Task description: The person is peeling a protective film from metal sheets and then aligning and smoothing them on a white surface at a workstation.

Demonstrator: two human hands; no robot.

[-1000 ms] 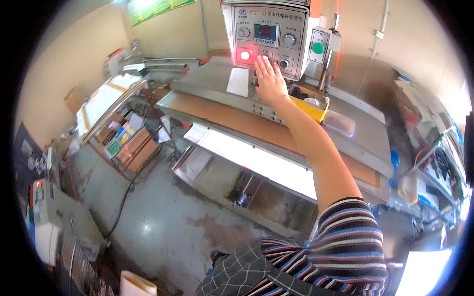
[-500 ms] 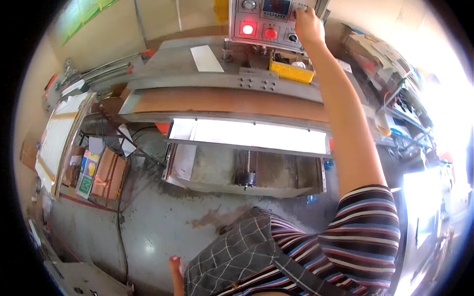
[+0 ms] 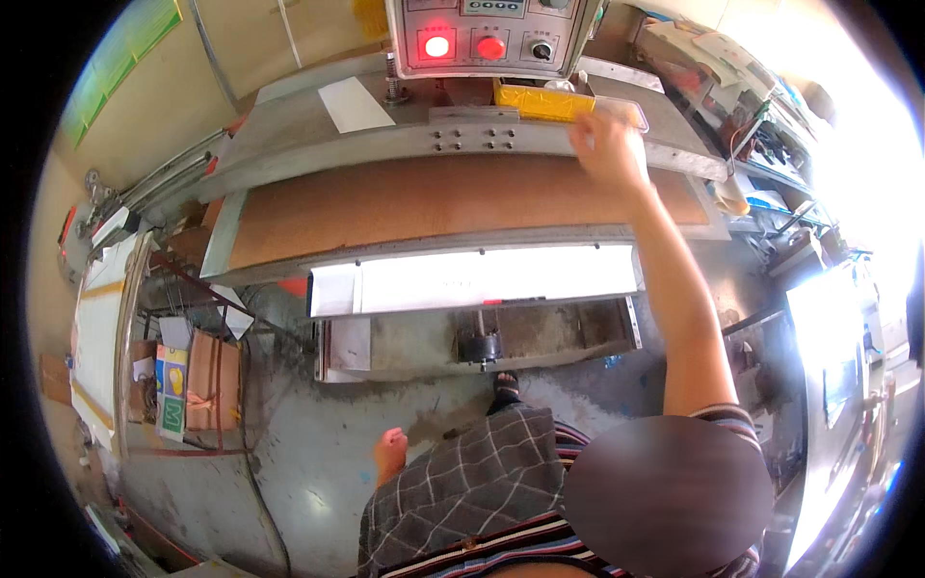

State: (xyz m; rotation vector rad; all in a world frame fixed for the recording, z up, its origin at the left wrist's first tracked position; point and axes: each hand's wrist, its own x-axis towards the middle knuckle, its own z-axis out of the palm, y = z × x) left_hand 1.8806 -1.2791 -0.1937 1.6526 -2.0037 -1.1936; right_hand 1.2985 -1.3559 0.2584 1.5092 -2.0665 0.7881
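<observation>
My right hand (image 3: pixel 612 149) is over the machine's front right part, just below a yellow box (image 3: pixel 544 102); motion smears its fingers. Above and left of it is a grey control panel (image 3: pixel 487 67) with a glowing red light (image 3: pixel 436 46), a red push button (image 3: pixel 490 48) and a black rotary switch (image 3: pixel 541 50). My left hand (image 3: pixel 390 453) hangs low beside my checked apron (image 3: pixel 472 467), fingers curled in with nothing seen in them. Between the machine's upper beam (image 3: pixel 337 154) and its lower edge lies a brown flat bed (image 3: pixel 434 202).
A white panel (image 3: pixel 414 279) runs along the machine's front, above an open-fronted base (image 3: pixel 414 342). A white sheet (image 3: pixel 355 104) lies on top. At left stand a rack with cartons (image 3: pixel 212 385) and a white-topped table (image 3: pixel 106 328). Cluttered shelves (image 3: pixel 771 164) stand at right.
My right hand has left the knob at the panel's upper right and come down toward me. My left hand has moved up and right. The view has shifted, and a foot now shows.
</observation>
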